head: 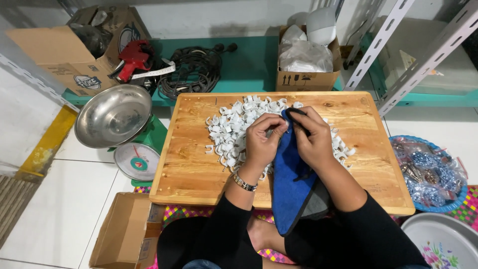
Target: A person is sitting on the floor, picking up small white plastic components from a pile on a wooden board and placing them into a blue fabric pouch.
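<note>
we hold the blue cloth pouch [291, 187] over the wooden board [199, 169]. our right hand [311, 139] grips its top edge, and our left hand [261, 142] pinches there too. keep it open wide, close above the white clips [229, 127], so none fall.

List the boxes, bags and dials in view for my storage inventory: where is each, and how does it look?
Brown carton: back left, open, printed round emblem.
Small brown carton: behind the wooden board, holding white plastic bags.
Empty carton: floor, front left, flaps open.
Scale dial: left of board, round, white face, green body.
Clear bags: blue basket, right.
</note>
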